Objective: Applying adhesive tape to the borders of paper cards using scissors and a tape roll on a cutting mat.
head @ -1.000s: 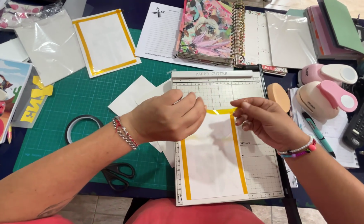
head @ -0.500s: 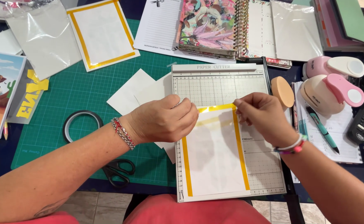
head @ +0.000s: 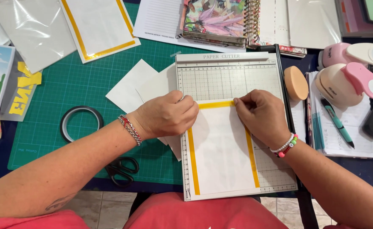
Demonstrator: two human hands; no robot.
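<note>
2 hands atop yellow-edged sheet

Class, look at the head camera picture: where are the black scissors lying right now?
The scissors lie at the near edge of the green cutting mat, under the person's left forearm, just below the roll of tape and left of the paper cutter.

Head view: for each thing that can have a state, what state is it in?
White sheet: flat on the paper cutter, yellow strips on three edges.
Top yellow strip: pressed by both hands.
Left hand: on the strip's left end.
Right hand: on its right end.
Scissors: closed.
Spiral notebook: closed.
</note>
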